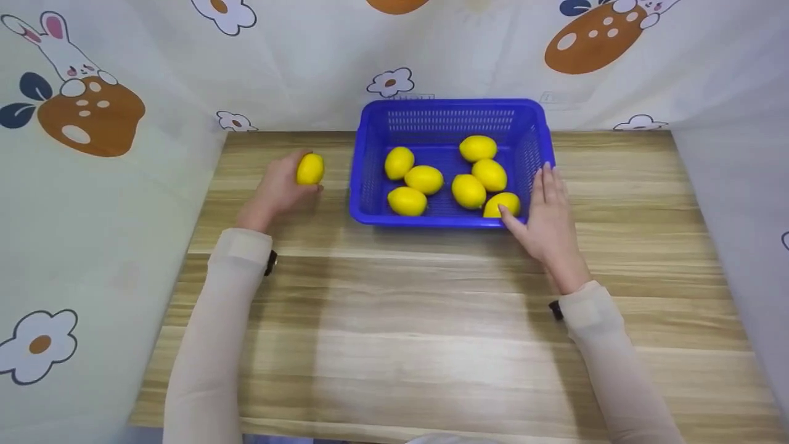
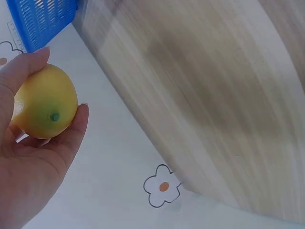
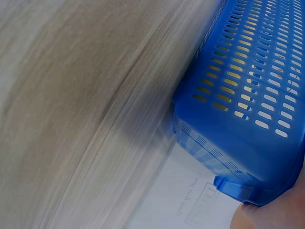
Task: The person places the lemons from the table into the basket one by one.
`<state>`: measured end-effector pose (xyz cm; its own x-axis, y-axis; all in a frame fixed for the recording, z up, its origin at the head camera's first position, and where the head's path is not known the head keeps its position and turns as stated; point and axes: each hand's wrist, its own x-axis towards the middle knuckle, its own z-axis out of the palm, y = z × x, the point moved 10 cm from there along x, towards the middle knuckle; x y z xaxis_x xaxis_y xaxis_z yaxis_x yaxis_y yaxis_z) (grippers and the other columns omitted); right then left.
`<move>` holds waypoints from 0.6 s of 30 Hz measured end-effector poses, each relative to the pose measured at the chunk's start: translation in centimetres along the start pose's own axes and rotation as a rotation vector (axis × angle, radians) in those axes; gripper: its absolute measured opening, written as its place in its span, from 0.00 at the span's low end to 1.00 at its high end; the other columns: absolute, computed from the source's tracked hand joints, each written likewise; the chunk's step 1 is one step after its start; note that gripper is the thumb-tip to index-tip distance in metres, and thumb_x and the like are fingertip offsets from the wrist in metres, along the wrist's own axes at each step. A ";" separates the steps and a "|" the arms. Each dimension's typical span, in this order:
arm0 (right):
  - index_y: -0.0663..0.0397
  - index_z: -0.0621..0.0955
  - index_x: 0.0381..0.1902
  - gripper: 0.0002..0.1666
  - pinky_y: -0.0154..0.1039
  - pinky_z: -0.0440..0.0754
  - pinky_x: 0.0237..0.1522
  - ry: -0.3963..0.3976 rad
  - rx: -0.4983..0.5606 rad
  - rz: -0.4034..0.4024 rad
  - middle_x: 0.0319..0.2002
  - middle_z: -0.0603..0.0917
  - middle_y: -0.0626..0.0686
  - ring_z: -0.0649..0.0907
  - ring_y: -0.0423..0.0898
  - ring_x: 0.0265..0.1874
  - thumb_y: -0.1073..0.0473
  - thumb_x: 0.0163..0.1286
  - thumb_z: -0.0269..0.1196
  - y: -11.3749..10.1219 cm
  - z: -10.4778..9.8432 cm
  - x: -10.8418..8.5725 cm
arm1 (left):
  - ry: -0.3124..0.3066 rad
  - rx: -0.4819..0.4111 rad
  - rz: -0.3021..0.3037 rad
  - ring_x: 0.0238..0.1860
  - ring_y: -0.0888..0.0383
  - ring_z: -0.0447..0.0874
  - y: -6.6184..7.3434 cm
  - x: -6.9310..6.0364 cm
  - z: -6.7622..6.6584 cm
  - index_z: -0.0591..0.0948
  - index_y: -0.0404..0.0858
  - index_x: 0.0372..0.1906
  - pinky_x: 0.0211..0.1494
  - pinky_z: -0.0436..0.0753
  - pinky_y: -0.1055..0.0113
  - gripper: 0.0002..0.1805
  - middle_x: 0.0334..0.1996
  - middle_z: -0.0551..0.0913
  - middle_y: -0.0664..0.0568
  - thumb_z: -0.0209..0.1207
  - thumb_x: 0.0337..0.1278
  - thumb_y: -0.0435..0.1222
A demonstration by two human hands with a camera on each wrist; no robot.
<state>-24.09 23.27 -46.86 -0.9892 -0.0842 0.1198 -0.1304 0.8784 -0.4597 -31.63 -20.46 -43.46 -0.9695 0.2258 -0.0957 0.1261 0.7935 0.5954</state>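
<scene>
My left hand (image 1: 280,188) holds a lemon (image 1: 310,169) between thumb and fingers, left of the blue basket (image 1: 431,222). In the left wrist view this lemon (image 2: 47,101) shows its greenish stem end, with the left hand (image 2: 35,162) curled round it. Several more lemons (image 1: 424,180) lie inside the basket in a left and a right group. On the basket's right rim rests my right hand (image 1: 548,216), fingers straight along it and thumb over the front right corner near one lemon (image 1: 502,203). Only a bit of the right hand (image 3: 281,207) shows in the right wrist view.
The basket stands at the back of a wooden table (image 1: 394,320). A printed curtain (image 1: 308,68) with rabbits and flowers hangs behind the table and along its left side. A plain pale sheet (image 1: 727,185) hangs on the right.
</scene>
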 end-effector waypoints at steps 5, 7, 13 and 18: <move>0.82 0.54 0.78 0.58 0.59 0.42 0.85 0.031 0.004 -0.026 0.83 0.47 0.74 0.47 0.69 0.84 0.36 0.75 0.57 -0.1 -0.1 0.0 | 0.004 0.016 0.035 0.65 0.32 0.72 1.5 0.6 -0.3 0.68 0.25 0.73 0.74 0.71 0.39 0.37 0.67 0.74 0.27 0.69 0.63 0.31; 0.82 0.55 0.78 0.58 0.60 0.42 0.85 0.045 0.006 -0.036 0.82 0.48 0.75 0.48 0.69 0.83 0.36 0.75 0.58 -0.1 -0.1 0.0 | 0.006 0.022 0.050 0.66 0.31 0.71 2.1 0.9 -0.4 0.68 0.25 0.73 0.75 0.70 0.39 0.37 0.67 0.73 0.27 0.69 0.62 0.31; 0.82 0.54 0.78 0.59 0.59 0.41 0.85 0.041 0.010 -0.027 0.83 0.48 0.74 0.48 0.69 0.84 0.36 0.75 0.58 0.1 0.0 0.1 | 0.004 0.037 0.069 0.64 0.33 0.71 3.7 1.5 -0.7 0.69 0.26 0.72 0.71 0.72 0.39 0.37 0.65 0.74 0.28 0.70 0.61 0.31; 0.81 0.54 0.79 0.58 0.59 0.41 0.85 0.034 0.009 -0.024 0.83 0.47 0.74 0.47 0.69 0.84 0.36 0.75 0.57 0.0 0.0 0.0 | -0.030 0.047 0.057 0.65 0.34 0.70 4.6 2.0 -0.7 0.67 0.27 0.75 0.70 0.74 0.40 0.39 0.68 0.72 0.28 0.69 0.63 0.32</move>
<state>-24.12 23.32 -46.86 -0.9830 -0.0892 0.1604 -0.1549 0.8722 -0.4640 -33.10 -16.75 -40.39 -0.9539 0.2874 -0.0867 0.1912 0.8044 0.5625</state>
